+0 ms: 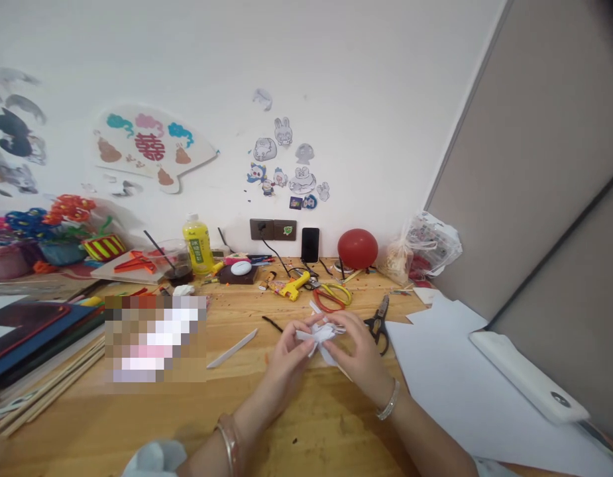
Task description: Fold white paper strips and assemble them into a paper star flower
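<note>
A small white paper piece with many folded or cut strips point(322, 334) is held above the wooden table in the middle. My left hand point(291, 350) grips its left side, thumb and fingers closed on it. From the right, my right hand point(356, 346) pinches the other side with thumb and forefinger. Black-handled scissors point(379, 326) lie just right of my right hand. A narrow white paper strip point(232, 348) rests on the table to the left of my hands.
Behind my hands are a yellow glue gun point(295, 286), red-and-yellow-handled scissors point(333, 297) and a red balloon point(357, 248). White sheets point(450, 377) lie at right, wooden sticks point(62, 384) at left. A yellow bottle point(198, 245) and a drink cup point(175, 264) stand back left.
</note>
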